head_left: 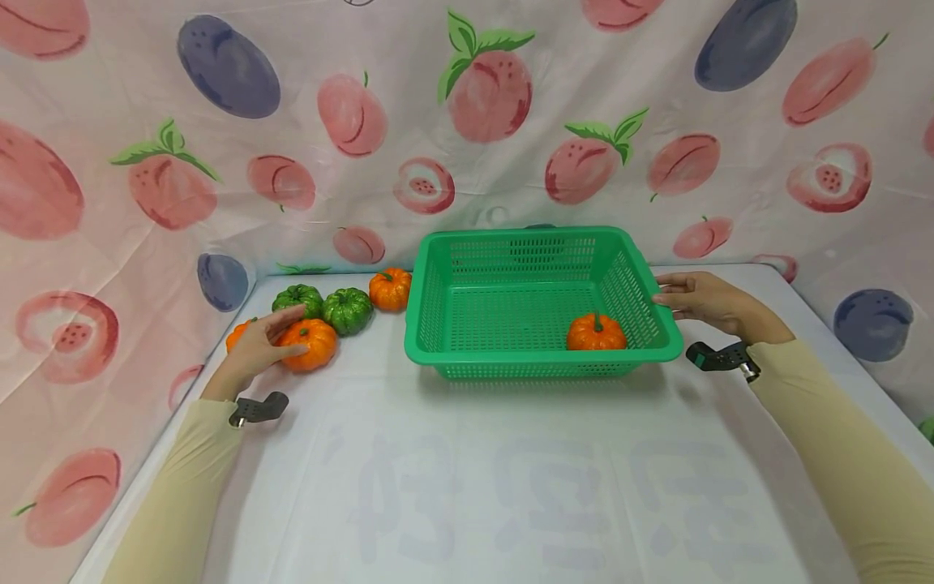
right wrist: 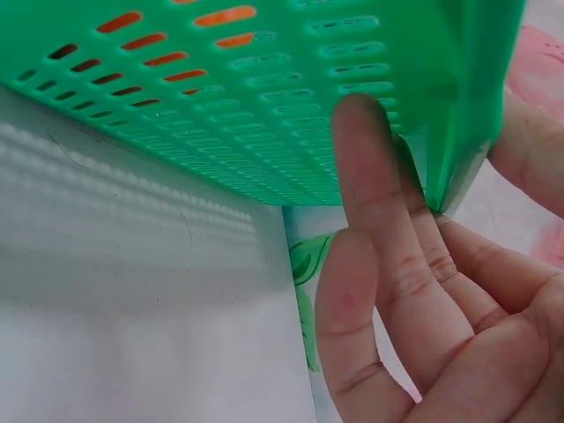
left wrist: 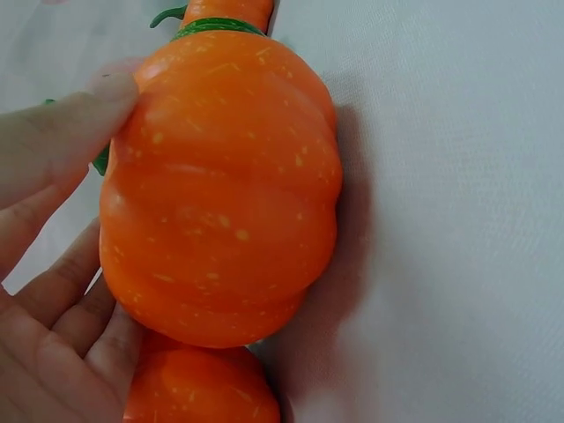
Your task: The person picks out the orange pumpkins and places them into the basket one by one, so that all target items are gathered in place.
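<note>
My left hand is at an orange pumpkin on the left of the table, thumb on one side and fingers on the other. In the left wrist view the thumb and fingers touch the pumpkin's skin. Beside it sit another orange pumpkin, partly hidden by the hand, and two green pumpkins. My right hand grips the right rim of a green plastic basket. Its fingers lie against the slotted outer wall. One orange pumpkin lies inside the basket.
A further orange pumpkin stands close to the basket's left side. The white-covered table meets a fruit-printed cloth at the back and left. Each wrist carries a dark camera mount.
</note>
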Tool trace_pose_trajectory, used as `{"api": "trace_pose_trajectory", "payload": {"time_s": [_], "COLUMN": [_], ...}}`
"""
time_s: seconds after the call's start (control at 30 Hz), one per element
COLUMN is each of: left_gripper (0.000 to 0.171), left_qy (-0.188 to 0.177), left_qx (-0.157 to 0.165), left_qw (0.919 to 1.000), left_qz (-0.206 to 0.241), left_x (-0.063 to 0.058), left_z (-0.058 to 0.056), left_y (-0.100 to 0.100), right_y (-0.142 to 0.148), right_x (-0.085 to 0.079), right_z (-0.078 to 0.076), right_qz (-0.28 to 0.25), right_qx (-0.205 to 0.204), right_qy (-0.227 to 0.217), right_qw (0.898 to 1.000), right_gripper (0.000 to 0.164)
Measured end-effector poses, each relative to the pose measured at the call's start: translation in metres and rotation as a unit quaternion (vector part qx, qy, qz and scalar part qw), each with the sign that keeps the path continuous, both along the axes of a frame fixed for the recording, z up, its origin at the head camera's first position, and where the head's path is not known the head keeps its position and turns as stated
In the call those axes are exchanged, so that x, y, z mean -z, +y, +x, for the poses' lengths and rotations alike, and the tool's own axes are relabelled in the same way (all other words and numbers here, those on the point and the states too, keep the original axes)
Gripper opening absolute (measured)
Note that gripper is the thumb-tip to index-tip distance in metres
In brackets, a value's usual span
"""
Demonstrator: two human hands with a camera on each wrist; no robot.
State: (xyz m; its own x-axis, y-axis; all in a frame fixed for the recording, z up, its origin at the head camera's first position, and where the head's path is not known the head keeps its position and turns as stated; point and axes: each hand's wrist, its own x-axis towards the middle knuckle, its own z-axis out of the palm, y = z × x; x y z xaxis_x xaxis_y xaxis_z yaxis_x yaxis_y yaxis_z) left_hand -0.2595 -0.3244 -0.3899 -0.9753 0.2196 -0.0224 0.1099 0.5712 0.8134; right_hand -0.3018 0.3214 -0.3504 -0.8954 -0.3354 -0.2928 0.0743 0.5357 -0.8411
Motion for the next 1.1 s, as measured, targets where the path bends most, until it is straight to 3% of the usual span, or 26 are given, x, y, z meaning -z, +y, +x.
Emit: {"api": "trace_pose_trajectory", "payload": {"time_s": [1.1], "left_gripper": [0.072], "left_qy": [0.005], "left_qx": [-0.012], "left_qw": [0.9992], "left_qz": [0.037], "left_x": [0.0085], "left_z": [0.0057], "left_y": [-0.0058], "right_y": [0.0022], "right_x": [-0.0002], "right_z": [-0.0004], "right_qz": [-0.005], "right_qx": [0.000], "right_qy": [-0.003], "right_qw": [1.000], "right_gripper": [0.069]}}
